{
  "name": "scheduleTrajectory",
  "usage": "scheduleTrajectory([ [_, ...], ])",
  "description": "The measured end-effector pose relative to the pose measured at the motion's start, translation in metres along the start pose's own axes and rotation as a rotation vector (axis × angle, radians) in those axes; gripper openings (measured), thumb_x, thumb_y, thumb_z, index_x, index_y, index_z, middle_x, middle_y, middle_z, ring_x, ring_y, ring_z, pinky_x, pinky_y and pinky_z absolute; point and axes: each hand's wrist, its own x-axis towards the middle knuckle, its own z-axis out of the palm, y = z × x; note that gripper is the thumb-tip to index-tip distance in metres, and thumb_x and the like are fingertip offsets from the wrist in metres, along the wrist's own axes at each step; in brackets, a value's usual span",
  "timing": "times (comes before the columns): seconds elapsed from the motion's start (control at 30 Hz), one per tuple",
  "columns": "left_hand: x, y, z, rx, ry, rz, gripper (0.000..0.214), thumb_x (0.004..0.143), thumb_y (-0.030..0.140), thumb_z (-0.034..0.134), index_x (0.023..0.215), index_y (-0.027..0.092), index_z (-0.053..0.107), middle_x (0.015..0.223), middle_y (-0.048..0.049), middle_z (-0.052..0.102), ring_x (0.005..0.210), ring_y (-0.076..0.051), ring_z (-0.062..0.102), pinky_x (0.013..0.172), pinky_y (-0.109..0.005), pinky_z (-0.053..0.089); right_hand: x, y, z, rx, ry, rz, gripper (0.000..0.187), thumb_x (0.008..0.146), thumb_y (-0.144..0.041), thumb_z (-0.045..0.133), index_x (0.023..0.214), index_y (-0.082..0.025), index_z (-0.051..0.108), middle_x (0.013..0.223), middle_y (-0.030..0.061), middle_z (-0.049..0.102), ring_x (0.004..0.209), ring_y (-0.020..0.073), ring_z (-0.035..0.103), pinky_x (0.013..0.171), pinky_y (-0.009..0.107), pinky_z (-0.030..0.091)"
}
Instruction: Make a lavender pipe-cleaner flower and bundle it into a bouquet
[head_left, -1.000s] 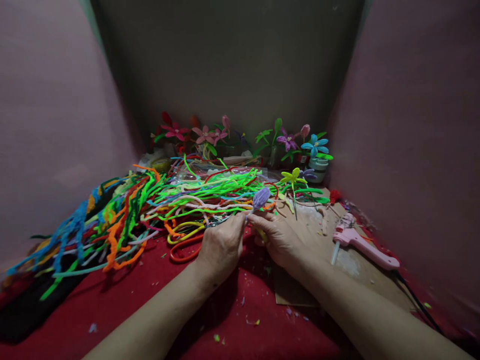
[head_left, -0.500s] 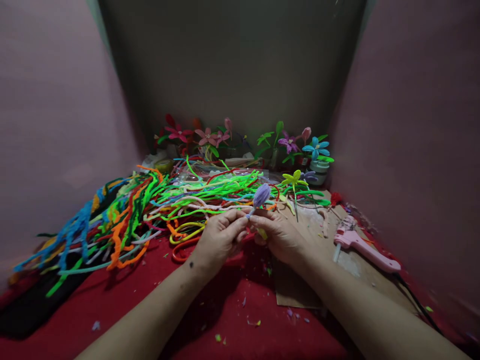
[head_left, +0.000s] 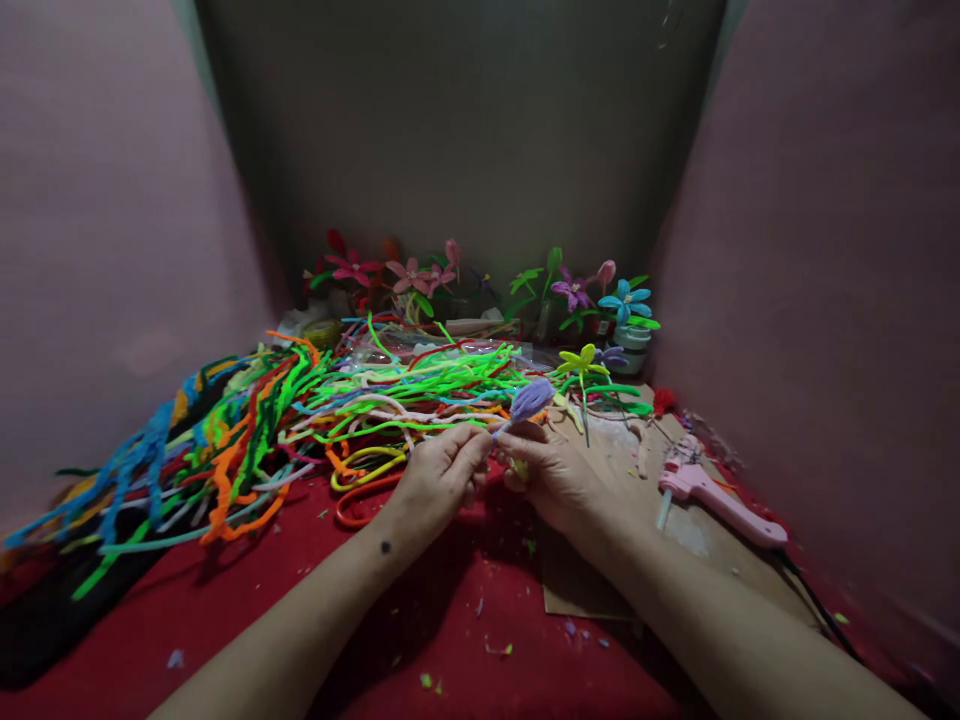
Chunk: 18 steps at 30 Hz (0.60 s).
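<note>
A purple pipe-cleaner flower bud (head_left: 532, 399) rises from between my two hands, its head leaning to the right. My left hand (head_left: 442, 478) is closed, thumb and forefinger pinching the bud's thin stem. On the other side of the stem, my right hand (head_left: 551, 468) is closed too, with thumb and fingers gripping just below the bud's head. Something small and yellow shows under the right fingers; I cannot make out what it is. The lower stem is hidden by the fingers.
Pipe cleaners (head_left: 420, 385) in many colours heap up behind and left of my hands. A pink glue gun (head_left: 720, 500) lies on cardboard (head_left: 585, 575) at right. A yellow flower (head_left: 583, 361) and a white jar (head_left: 631, 348) stand behind. Scraps dot the red cloth (head_left: 360, 620).
The bud's head has tipped further to the right. Both hands keep their hold on the stem, and the whole view has shifted slightly.
</note>
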Motion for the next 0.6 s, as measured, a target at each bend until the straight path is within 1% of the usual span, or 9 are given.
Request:
scheduleTrajectory([
  [0.07, -0.002, -0.006, 0.002, 0.299, 0.099, 0.163, 0.024, 0.086, 0.033, 0.048, 0.101, 0.016, 0.057, 0.067, 0.0003, 0.059, 0.053, -0.012, 0.055, 0.052, -0.023, 0.043, 0.000, 0.002, 0.001, 0.028, 0.018, -0.012, 0.017, 0.063, -0.018, 0.074, 0.079, -0.018, 0.067, 0.068, -0.0030, 0.058, 0.052, 0.0058, 0.043, 0.043, 0.019, 0.025],
  [0.1, -0.003, -0.010, 0.003, 0.448, 0.146, 0.253, 0.027, 0.085, 0.030, 0.050, 0.108, 0.016, 0.055, 0.075, -0.0022, 0.063, 0.061, -0.014, 0.060, 0.057, -0.024, 0.044, -0.001, 0.002, 0.001, 0.037, 0.021, -0.016, 0.016, 0.063, -0.018, 0.074, 0.078, -0.018, 0.067, 0.068, -0.0031, 0.059, 0.051, 0.0059, 0.043, 0.043, 0.019, 0.025],
  [0.13, -0.003, -0.014, 0.003, 0.586, 0.190, 0.337, 0.029, 0.085, 0.028, 0.050, 0.111, 0.016, 0.054, 0.083, -0.0047, 0.065, 0.069, -0.016, 0.062, 0.061, -0.026, 0.045, -0.001, 0.002, 0.001, 0.037, 0.026, -0.016, 0.016, 0.063, -0.018, 0.074, 0.077, -0.018, 0.067, 0.067, -0.0032, 0.059, 0.051, 0.0060, 0.043, 0.043, 0.019, 0.025],
  [0.2, -0.003, -0.021, 0.004, 0.788, 0.248, 0.469, 0.023, 0.088, 0.024, 0.045, 0.107, 0.015, 0.056, 0.087, -0.0071, 0.067, 0.073, -0.018, 0.064, 0.061, -0.026, 0.045, -0.002, 0.002, 0.002, 0.010, 0.051, -0.006, 0.015, 0.062, -0.020, 0.075, 0.074, -0.017, 0.066, 0.064, -0.0033, 0.058, 0.052, 0.0065, 0.044, 0.042, 0.019, 0.023],
  [0.27, -0.002, -0.026, 0.004, 0.864, 0.255, 0.546, 0.022, 0.090, 0.021, 0.039, 0.100, 0.015, 0.058, 0.079, -0.0061, 0.066, 0.067, -0.017, 0.064, 0.059, -0.025, 0.044, -0.003, 0.001, 0.003, -0.041, 0.081, -0.006, 0.015, 0.061, -0.021, 0.075, 0.073, -0.017, 0.067, 0.062, -0.0035, 0.057, 0.052, 0.0068, 0.042, 0.042, 0.020, 0.021],
  [0.33, -0.001, -0.027, 0.003, 0.840, 0.237, 0.556, 0.023, 0.090, 0.019, 0.037, 0.098, 0.016, 0.059, 0.075, -0.0049, 0.065, 0.065, -0.016, 0.062, 0.059, -0.024, 0.043, -0.004, -0.001, 0.004, -0.086, 0.087, -0.029, 0.017, 0.061, -0.022, 0.076, 0.075, -0.017, 0.067, 0.061, -0.0034, 0.056, 0.053, 0.0073, 0.042, 0.042, 0.020, 0.021],
  [0.4, -0.002, -0.024, 0.002, 0.774, 0.211, 0.514, 0.023, 0.089, 0.016, 0.037, 0.097, 0.018, 0.059, 0.075, -0.0040, 0.064, 0.064, -0.014, 0.060, 0.061, -0.022, 0.042, -0.005, -0.002, 0.006, -0.099, 0.064, -0.052, 0.018, 0.061, -0.024, 0.076, 0.076, -0.017, 0.068, 0.065, -0.0025, 0.059, 0.057, 0.0088, 0.047, 0.045, 0.020, 0.028],
  [0.5, -0.003, -0.017, 0.001, 0.647, 0.191, 0.397, 0.020, 0.088, 0.016, 0.040, 0.089, 0.019, 0.059, 0.071, -0.0019, 0.062, 0.061, -0.012, 0.056, 0.060, -0.021, 0.040, -0.007, -0.005, 0.010, -0.097, 0.010, -0.082, 0.016, 0.062, -0.025, 0.076, 0.074, -0.017, 0.069, 0.071, -0.0008, 0.064, 0.065, 0.0118, 0.053, 0.059, 0.024, 0.039],
  [0.6, -0.003, -0.011, 0.001, 0.437, 0.210, 0.264, 0.018, 0.087, 0.021, 0.043, 0.082, 0.020, 0.060, 0.062, 0.0022, 0.055, 0.055, -0.010, 0.049, 0.056, -0.020, 0.036, -0.009, -0.008, 0.012, -0.138, -0.036, -0.104, 0.014, 0.064, -0.025, 0.075, 0.076, -0.019, 0.070, 0.076, 0.0001, 0.066, 0.070, 0.0138, 0.056, 0.070, 0.027, 0.042],
])
